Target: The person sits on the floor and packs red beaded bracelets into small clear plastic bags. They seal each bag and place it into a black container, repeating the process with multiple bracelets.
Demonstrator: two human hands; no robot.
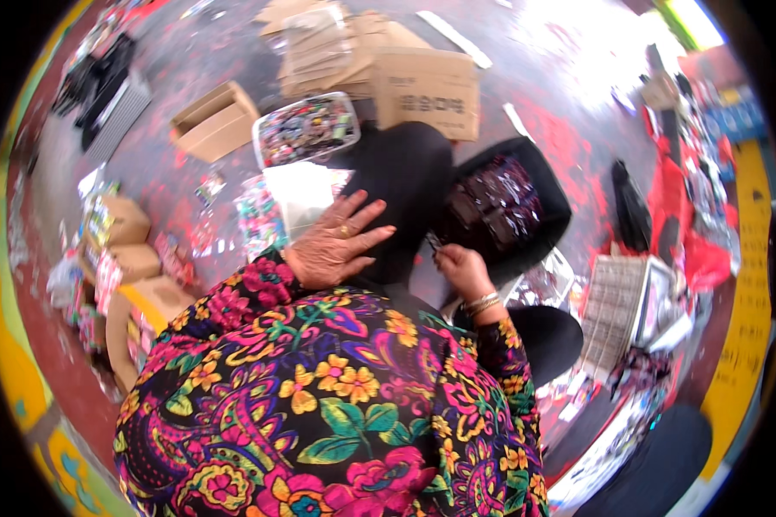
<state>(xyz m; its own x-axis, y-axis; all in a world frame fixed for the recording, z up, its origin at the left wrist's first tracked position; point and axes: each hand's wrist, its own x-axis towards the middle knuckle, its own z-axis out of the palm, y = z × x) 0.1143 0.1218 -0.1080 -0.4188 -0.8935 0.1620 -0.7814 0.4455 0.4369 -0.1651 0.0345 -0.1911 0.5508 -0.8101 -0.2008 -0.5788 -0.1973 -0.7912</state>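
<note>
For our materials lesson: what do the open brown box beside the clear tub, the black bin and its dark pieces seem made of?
Brown box: matt cardboard, judging by flat folded sides.
Black bin: smooth, probably plastic; rounded corners.
Dark pieces: perhaps glossy plastic film, given bright glints.

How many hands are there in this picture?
2: the left hand, fingers spread by a black-trousered leg, and the right hand, near the black bin. Others may be hidden.

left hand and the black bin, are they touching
Apart: the head view shows the left hand well left of the black bin, a dark trouser leg between them.
</note>
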